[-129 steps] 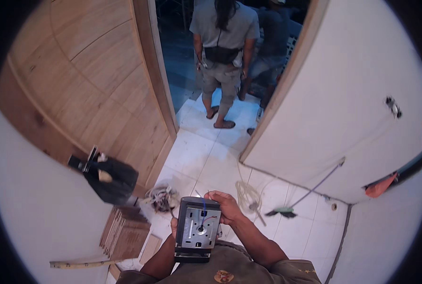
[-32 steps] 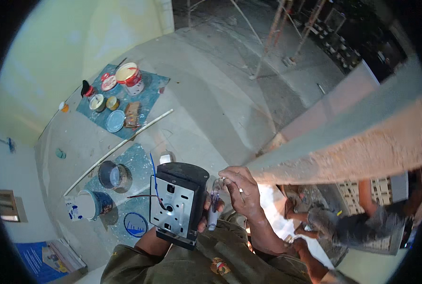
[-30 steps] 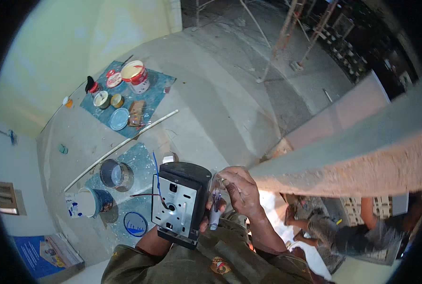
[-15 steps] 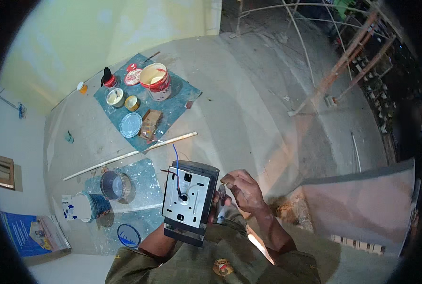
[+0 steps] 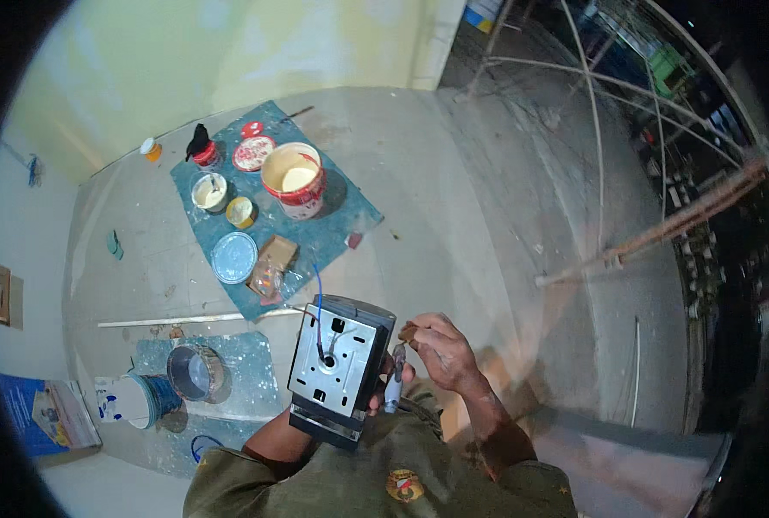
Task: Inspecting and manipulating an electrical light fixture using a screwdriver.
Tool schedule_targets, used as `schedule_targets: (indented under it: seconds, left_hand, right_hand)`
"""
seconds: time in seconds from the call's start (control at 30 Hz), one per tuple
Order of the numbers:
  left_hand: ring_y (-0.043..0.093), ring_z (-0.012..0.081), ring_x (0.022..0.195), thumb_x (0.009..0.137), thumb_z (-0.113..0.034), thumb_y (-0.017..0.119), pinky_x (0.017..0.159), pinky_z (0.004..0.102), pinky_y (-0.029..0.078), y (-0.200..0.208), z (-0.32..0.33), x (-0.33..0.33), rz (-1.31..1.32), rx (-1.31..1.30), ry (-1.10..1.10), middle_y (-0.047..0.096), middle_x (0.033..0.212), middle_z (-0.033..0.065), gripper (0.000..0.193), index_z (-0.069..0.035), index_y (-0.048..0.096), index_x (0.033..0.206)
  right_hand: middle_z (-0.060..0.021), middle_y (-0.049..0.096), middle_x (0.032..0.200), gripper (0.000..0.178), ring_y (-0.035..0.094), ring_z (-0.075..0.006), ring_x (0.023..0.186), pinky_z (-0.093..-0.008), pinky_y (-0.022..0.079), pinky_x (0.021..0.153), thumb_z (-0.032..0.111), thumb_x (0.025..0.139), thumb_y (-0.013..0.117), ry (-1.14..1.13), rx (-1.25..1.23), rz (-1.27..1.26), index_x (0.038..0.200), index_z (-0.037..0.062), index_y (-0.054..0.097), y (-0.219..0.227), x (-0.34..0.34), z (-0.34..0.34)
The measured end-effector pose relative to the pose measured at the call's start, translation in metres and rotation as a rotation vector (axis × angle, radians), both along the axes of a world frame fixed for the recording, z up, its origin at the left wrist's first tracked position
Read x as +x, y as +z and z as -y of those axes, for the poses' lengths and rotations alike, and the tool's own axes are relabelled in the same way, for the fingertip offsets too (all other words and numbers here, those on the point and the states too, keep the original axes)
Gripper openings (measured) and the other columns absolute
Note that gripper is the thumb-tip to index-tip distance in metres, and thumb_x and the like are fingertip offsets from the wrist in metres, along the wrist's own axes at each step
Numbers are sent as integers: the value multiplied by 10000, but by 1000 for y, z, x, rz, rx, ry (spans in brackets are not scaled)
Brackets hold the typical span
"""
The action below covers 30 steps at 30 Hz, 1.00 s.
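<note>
Around me, light is moderate and uneven: the yellow wall [image 5: 229, 52] reads bright, the area beyond the scaffold [image 5: 680, 222] near-black. The metal plate [image 5: 340, 345] returns a pale sheen. The bucket [image 5: 302, 203] casts shadow rightward. Peripheral edges bow; black vignetting surrounds.

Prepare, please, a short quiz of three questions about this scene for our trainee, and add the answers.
1. Multiple choice: What colour is the wire that rises past the upper edge of the box?
A. Green
B. Blue
C. Yellow

2. True or false: The red bucket lies on its side.

3. Fill in: The box is supported by the person's ____ hand.

Key:
1. B.
2. False; the red bucket stands upright on a teal sheet.
3. Left; fingers of the left hand show at the box's right edge.
</note>
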State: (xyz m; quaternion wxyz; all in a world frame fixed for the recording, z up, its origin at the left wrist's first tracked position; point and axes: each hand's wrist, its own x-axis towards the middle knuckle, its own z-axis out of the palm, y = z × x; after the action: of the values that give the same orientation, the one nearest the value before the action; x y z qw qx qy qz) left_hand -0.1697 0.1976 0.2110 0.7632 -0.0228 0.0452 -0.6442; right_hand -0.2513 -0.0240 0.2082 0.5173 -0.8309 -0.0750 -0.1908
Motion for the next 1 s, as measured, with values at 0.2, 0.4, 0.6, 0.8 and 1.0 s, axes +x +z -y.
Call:
schedule_targets:
  seconds: [0.2,0.4,0.6,0.8,1.0]
  left_hand:
    - [736,366,798,998,-446,547,638,412,650,21,54,107,-26,50,-30,455,1256,360,564,101,471,1110]
    - [727,428,896,965,-499,578,778,458,641,-6,131,188,-42,-60,-34,399,1307,358,665,123,447,1161]
    - [697,502,925,995,-469,531,765,531,635,-7,243,272,-99,-126,102,427,1277,362,630,87,436,1277]
    - [595,613,1039,798,-787,605,865,657,529,-32,334,341,-266,-323,68,390,1416,396,1085,-66,297,1548]
    - [553,611,1127,731,-640,790,911,646,520,-39,419,446,-27,-672,118,232,1494,426,1186,-128,170,1603]
  right_hand:
    - [-169,637,1163,224,624,-339,1092,-405,551,883,-102,835,651,50,9,-25,1020,16,696,26,109,60]
    - [-167,524,1378,224,458,-383,1379,-504,434,1094,-35,801,714,247,-82,71,988,88,734,28,221,155]
    - [-210,530,1415,198,474,-342,1371,-427,492,1026,-28,930,618,443,434,-242,1096,20,715,2,312,260]
    - [-157,657,1211,144,667,-224,1052,-338,535,959,-60,958,591,301,524,-434,1075,-56,675,4,415,360]
    - [-109,690,1012,522,663,-134,896,-266,551,797,-31,942,634,265,815,-531,1416,7,418,-8,522,401]
